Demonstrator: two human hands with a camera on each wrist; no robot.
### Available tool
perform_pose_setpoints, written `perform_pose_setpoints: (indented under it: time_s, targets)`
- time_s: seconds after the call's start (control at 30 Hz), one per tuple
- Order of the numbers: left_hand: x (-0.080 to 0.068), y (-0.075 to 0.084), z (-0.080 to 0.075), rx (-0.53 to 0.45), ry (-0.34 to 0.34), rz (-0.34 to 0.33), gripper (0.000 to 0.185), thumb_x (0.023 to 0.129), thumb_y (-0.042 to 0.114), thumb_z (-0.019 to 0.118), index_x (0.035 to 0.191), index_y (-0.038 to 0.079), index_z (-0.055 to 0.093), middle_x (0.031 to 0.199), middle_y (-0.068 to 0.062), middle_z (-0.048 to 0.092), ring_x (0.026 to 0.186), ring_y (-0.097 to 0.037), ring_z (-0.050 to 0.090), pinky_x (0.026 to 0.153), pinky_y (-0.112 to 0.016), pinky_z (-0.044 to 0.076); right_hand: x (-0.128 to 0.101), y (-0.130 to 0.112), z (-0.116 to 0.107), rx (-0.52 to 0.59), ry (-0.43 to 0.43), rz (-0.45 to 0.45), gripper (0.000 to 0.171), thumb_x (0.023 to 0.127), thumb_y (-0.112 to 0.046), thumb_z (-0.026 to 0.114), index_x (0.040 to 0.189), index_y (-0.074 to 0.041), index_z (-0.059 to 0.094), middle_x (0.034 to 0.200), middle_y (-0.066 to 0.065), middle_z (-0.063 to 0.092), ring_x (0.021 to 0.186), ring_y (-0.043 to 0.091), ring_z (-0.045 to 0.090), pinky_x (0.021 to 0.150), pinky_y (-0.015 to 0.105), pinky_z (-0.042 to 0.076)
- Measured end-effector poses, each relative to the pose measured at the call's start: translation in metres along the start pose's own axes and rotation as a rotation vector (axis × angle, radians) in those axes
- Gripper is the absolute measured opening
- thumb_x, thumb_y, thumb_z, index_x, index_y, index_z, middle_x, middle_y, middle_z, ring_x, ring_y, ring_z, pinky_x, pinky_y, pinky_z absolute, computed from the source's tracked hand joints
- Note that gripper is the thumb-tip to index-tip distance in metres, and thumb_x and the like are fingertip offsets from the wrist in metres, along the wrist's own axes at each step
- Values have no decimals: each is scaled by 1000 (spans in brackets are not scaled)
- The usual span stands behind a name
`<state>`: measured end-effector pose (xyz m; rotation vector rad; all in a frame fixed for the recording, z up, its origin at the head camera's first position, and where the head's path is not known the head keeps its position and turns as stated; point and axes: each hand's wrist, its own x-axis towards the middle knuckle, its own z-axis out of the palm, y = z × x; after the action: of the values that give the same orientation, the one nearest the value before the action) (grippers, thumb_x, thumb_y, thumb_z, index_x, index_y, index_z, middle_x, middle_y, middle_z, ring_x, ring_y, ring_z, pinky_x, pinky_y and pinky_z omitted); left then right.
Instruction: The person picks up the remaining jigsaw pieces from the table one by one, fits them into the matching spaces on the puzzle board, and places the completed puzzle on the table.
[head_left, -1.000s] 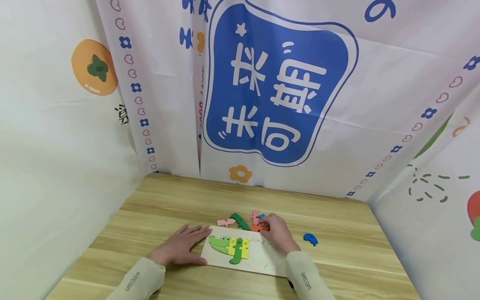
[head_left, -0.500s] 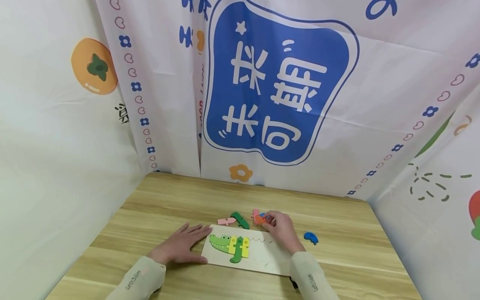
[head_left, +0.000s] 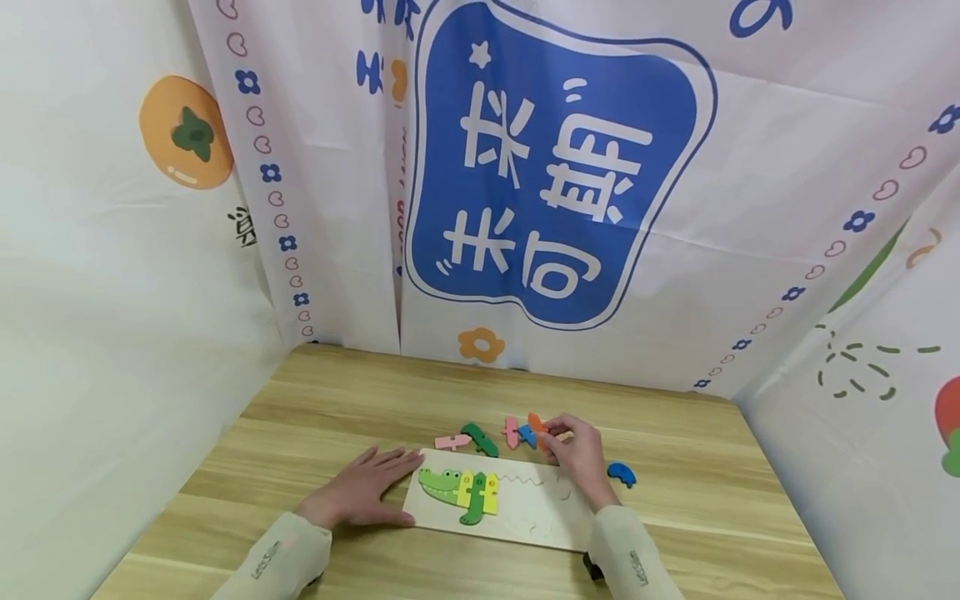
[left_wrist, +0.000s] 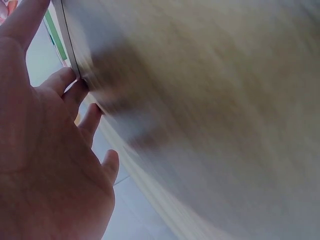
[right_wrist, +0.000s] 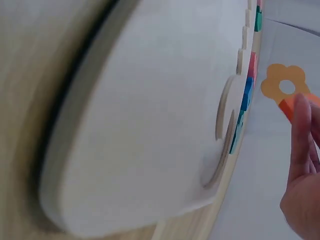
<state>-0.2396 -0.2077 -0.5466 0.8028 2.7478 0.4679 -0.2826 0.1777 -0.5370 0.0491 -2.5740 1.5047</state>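
Since a second ago the right hand [head_left: 579, 454] has lifted off the far edge of the pale wooden puzzle board [head_left: 525, 515] and drawn the small orange wooden puzzle piece [head_left: 537, 421] up with it; the piece, which lay flat among the loose ones, now stands raised at the fingertips. The left hand [head_left: 358, 498] has not moved.

That left hand lies flat, fingers straight and spread, on the wooden table [head_left: 315, 417] with its fingertips against the board's near-left edge, most likely to keep the board from sliding. The right hand pinches the orange piece between thumb and curled fingers, just beyond the board's far edge; the wrist view shows only one finger beside the orange tip [right_wrist: 291, 107].

Just left of the right hand's fingertips lie a blue piece [head_left: 527, 434], a pink piece [head_left: 512, 432], a dark green piece [head_left: 480, 440] and a pale pink piece [head_left: 452, 442]. Another blue piece [head_left: 621, 474] sits to that hand's right. Between the hands, the green crocodile head with yellow and green segments [head_left: 461, 492] is already seated in the board.
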Motion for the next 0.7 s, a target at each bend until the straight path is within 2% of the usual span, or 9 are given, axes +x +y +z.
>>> perform_pose_setpoints:
  time_s: [0.13, 0.3, 0.47, 0.57, 0.7]
  targets:
    - [0, 0, -1, -4, 2, -1, 102, 84, 77, 65, 164, 22, 34, 169, -2, 35, 156, -33, 31, 126, -62, 13, -1, 2, -2, 81, -6, 47, 7, 92, -6, 77, 100, -5, 76, 97, 12, 74, 80, 31, 77, 74, 44, 64]
    - [1, -1, 0, -3, 2, 0, 102, 84, 78, 64, 164, 22, 33, 169, -2, 34, 156, -32, 31, 127, -62, 13, -3, 6, -3, 80, -17, 76, 7, 93, -17, 79, 98, -12, 79, 100, 7, 77, 90, 29, 77, 80, 39, 63]
    - [2, -3, 1, -4, 1, 1, 103, 84, 79, 64, 164, 23, 33, 170, -1, 33, 156, -32, 30, 127, -62, 13, -5, 9, -3, 44, -28, 67, 13, 93, -28, 80, 93, -16, 81, 104, 1, 79, 93, 21, 75, 80, 31, 61]
    - [1, -3, 2, -2, 0, 0, 103, 84, 79, 64, 164, 23, 33, 170, -1, 32, 156, -32, 30, 127, -61, 13, -6, 9, -4, 45, -25, 53, 10, 91, -25, 82, 88, -15, 82, 104, 0, 79, 92, 15, 72, 78, 27, 59]
    - [2, -4, 3, 6, 1, -2, 103, 83, 80, 63, 164, 23, 33, 170, -1, 33, 156, -31, 30, 127, -61, 13, -7, 10, -7, 116, -52, 59, 6, 89, -17, 83, 92, -12, 82, 107, 5, 77, 88, 18, 73, 72, 30, 59]
